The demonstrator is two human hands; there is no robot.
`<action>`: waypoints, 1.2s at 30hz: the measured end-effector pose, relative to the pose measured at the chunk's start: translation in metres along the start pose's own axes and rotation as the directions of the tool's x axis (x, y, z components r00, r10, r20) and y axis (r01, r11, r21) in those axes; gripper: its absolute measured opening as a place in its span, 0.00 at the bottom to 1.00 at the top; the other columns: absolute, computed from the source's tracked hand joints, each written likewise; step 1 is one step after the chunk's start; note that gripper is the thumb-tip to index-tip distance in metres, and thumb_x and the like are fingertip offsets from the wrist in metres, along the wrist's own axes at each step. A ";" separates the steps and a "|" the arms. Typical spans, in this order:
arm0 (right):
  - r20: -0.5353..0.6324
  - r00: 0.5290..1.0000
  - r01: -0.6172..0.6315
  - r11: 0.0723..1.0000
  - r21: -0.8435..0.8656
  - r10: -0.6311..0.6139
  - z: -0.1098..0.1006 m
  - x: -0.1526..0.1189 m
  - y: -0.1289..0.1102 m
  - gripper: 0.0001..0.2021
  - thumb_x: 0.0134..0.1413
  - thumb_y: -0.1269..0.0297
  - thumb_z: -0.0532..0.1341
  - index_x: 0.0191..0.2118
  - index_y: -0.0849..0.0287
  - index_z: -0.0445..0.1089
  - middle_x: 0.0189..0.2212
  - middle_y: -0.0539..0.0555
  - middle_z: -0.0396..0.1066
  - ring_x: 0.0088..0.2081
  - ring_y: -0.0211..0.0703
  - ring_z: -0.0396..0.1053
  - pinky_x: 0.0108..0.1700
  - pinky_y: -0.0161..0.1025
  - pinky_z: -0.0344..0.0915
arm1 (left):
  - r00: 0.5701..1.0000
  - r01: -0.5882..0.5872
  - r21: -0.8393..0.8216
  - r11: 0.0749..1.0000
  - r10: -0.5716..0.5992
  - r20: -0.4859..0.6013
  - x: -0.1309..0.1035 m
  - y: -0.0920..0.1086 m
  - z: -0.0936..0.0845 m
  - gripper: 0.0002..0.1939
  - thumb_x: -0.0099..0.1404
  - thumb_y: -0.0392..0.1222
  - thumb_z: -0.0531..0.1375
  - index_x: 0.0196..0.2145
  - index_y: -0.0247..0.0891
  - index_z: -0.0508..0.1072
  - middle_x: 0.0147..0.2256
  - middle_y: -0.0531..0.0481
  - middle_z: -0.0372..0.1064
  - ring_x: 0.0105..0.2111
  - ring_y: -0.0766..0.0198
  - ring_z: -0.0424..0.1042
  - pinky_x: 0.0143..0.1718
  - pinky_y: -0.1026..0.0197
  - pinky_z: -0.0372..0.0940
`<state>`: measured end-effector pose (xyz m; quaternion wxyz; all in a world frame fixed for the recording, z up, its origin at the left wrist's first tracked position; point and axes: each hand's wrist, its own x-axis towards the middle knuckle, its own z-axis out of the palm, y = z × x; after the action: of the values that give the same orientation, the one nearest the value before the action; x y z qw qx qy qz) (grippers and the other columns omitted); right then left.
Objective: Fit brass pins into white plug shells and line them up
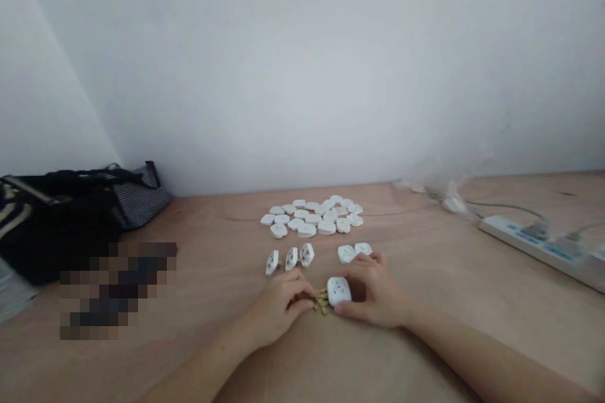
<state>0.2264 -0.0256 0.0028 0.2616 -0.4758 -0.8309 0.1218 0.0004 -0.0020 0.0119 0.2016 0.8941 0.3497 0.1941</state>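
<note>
A white plug socket piece with slots in its face is in my right hand, tilted up between thumb and fingers just above the table. My left hand reaches to the edge of a small pile of brass pieces. Its thumb and forefinger are pinched around one at the pile's left side, though the fingertips partly hide it. Beyond the left hand, three white socket pieces stand on edge. Two more socket pieces lie face up just past my right fingers.
Farther back lies a heap of several white socket pieces. At right, a white power strip has plugs and cables in it, with clear plastic by the wall. A black bag rests at left, near a blurred-out dark item.
</note>
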 end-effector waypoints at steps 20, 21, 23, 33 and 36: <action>-0.100 0.993 0.073 0.997 0.030 -0.069 0.006 0.002 -0.003 0.20 0.37 0.53 0.67 0.40 0.50 0.70 0.32 0.50 0.72 0.39 0.47 0.64 0.47 0.49 0.46 | 0.985 -0.039 -0.046 0.998 0.030 -0.171 0.000 0.017 0.001 0.06 0.63 0.33 0.52 0.35 0.36 0.68 0.32 0.50 0.68 0.31 0.65 0.67 0.33 0.64 0.62; -0.105 0.992 0.073 0.997 0.033 -0.069 0.006 0.002 -0.003 0.20 0.37 0.53 0.67 0.40 0.50 0.70 0.32 0.50 0.72 0.39 0.47 0.64 0.47 0.49 0.46 | 0.983 -0.059 -0.038 0.998 0.051 -0.178 0.001 0.017 0.001 0.06 0.63 0.33 0.52 0.35 0.36 0.69 0.32 0.50 0.68 0.32 0.65 0.68 0.34 0.64 0.62; -0.112 0.992 0.070 0.997 0.038 -0.066 0.007 0.002 -0.004 0.19 0.37 0.52 0.67 0.38 0.51 0.71 0.32 0.50 0.72 0.39 0.48 0.64 0.47 0.48 0.46 | 0.977 -0.103 -0.024 0.994 0.097 -0.192 0.001 0.017 0.000 0.08 0.64 0.32 0.52 0.33 0.36 0.71 0.32 0.49 0.68 0.32 0.65 0.68 0.35 0.64 0.62; -0.075 0.996 0.046 0.994 0.104 -0.039 0.006 0.002 -0.008 0.17 0.36 0.53 0.68 0.37 0.51 0.72 0.30 0.49 0.72 0.38 0.48 0.64 0.46 0.48 0.48 | 0.892 -0.372 0.220 0.902 0.413 -0.184 -0.001 0.008 0.005 0.13 0.66 0.32 0.48 0.40 0.37 0.72 0.35 0.46 0.69 0.34 0.66 0.69 0.36 0.67 0.65; -0.072 0.997 0.050 0.989 0.139 -0.040 0.005 0.002 -0.007 0.17 0.36 0.54 0.68 0.37 0.50 0.72 0.30 0.48 0.73 0.38 0.48 0.64 0.47 0.50 0.47 | 0.842 -0.453 0.282 0.846 0.509 -0.177 -0.001 0.007 0.006 0.15 0.68 0.33 0.46 0.38 0.37 0.72 0.35 0.46 0.70 0.34 0.65 0.70 0.36 0.67 0.66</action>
<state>0.2172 -0.0274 0.0022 0.3259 -0.4413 -0.8211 0.1578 0.0068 -0.0090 0.0103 -0.0030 0.9394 0.1547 0.3058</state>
